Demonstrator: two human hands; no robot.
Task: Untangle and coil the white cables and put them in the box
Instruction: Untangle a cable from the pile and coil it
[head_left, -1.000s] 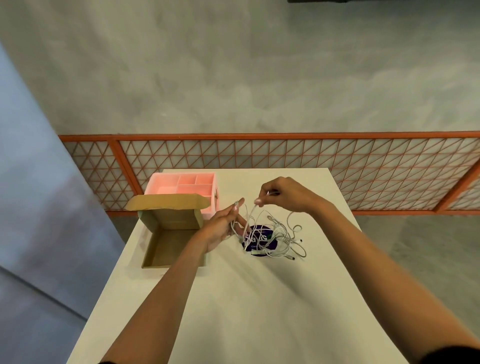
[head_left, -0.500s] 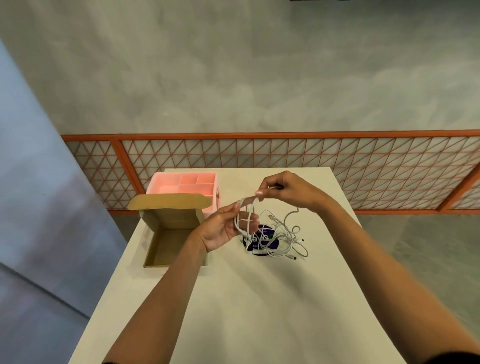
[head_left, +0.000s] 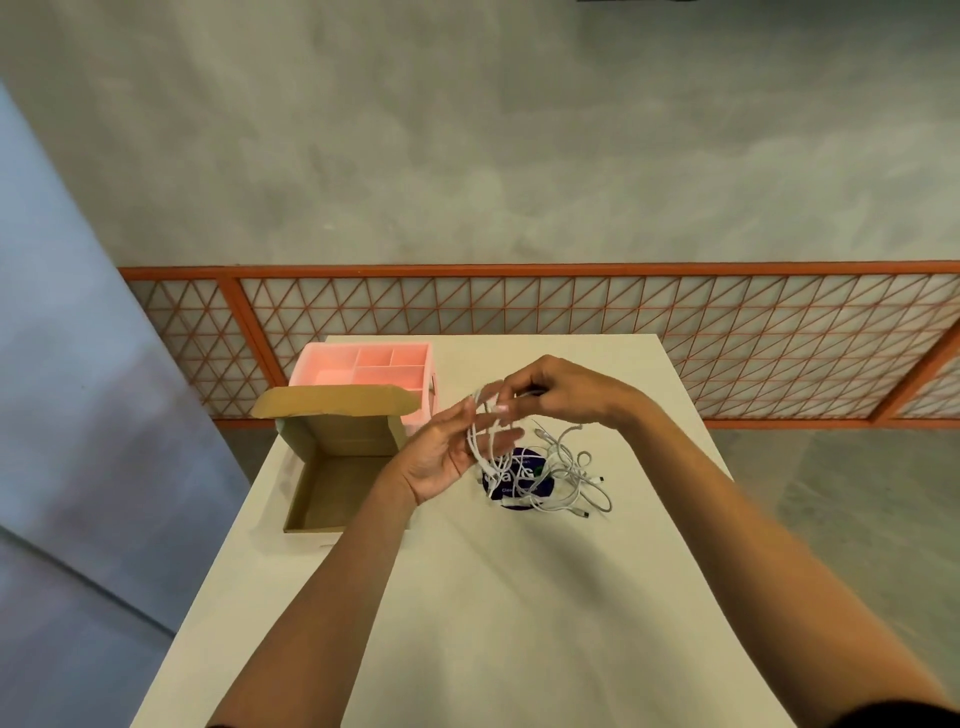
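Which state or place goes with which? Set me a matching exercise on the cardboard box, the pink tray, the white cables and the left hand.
Things:
1. cardboard box
2. pink tray
3. white cables
4. left hand

Places or states:
A. partly heaped in a tangle on a dark blue round label
B. open, lid flap raised
C. at the far end of the table, behind the box, split into compartments
D. palm up, fingers fairly straight, cable loops round them

Pairs: 1-B, 2-C, 3-A, 4-D.
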